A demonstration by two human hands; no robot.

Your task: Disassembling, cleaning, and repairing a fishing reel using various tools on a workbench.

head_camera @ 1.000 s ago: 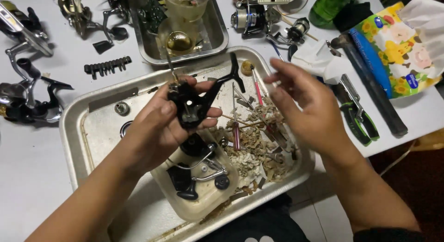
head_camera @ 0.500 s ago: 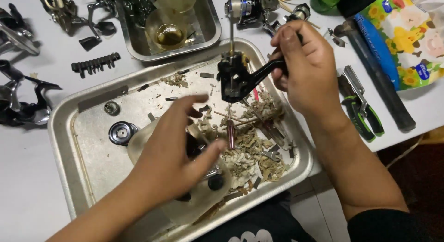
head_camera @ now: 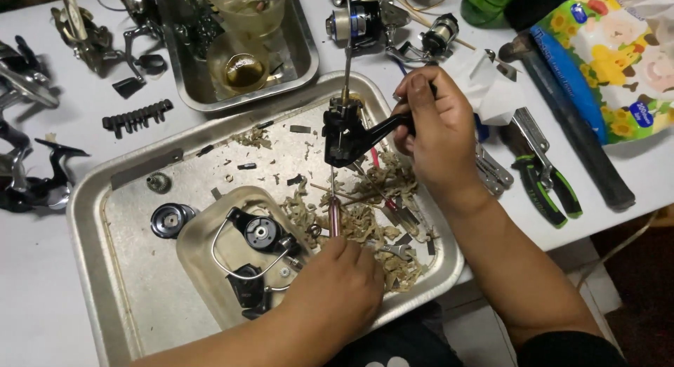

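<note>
Reel body (head_camera: 345,137), black, now hangs over the far edge of the big tray (head_camera: 91,198), our right hand (head_camera: 439,132) clamped on its stem; a second ago our left hand (head_camera: 337,290) held it. That left hand has dropped to the tray's near edge, fingers curled on something we cannot make out. We count two metal trays, one pale dish (head_camera: 203,234), one green-handled pliers (head_camera: 544,177) toward the desk's right edge.

I am seeing a white desk (head_camera: 63,318) carrying two metal trays (head_camera: 91,198); green-handled pliers (head_camera: 544,181) lying beside them.
</note>
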